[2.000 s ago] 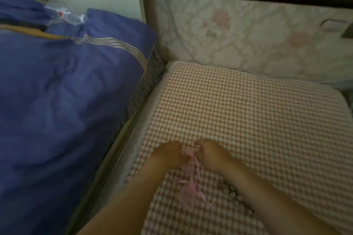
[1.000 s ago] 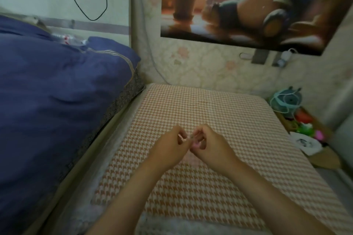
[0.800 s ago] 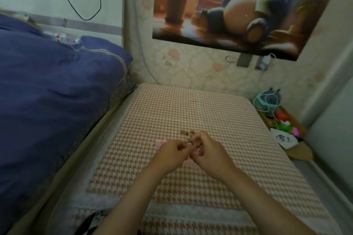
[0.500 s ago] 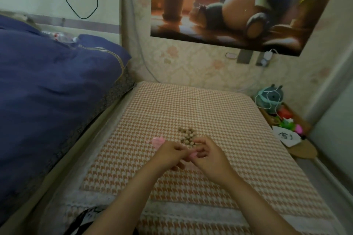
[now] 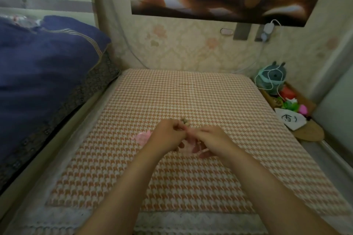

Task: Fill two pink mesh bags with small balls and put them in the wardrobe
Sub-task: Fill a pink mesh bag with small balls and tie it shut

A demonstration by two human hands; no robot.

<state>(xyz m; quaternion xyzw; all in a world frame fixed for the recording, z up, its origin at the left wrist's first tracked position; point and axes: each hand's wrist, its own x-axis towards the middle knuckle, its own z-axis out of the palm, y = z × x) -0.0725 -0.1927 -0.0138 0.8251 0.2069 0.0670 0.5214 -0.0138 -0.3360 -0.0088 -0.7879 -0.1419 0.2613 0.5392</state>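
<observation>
My left hand and my right hand meet over the middle of the orange houndstooth mat. Both pinch a pink mesh bag that hangs between them, mostly hidden by the fingers. A second pink mesh bag lies flat on the mat just left of my left hand. A few small brownish balls peek out just beyond my left fingertips; the rest of the pile is covered.
A dark blue quilt on a raised bed lines the left side. At the right edge sit a teal plush with a white cable, bright toys and a white cloth. A poster hangs on the wall ahead.
The view tilted up and then back down a little. My hands stayed together on the pink bag and now cover most of the ball pile seen half a second ago.
</observation>
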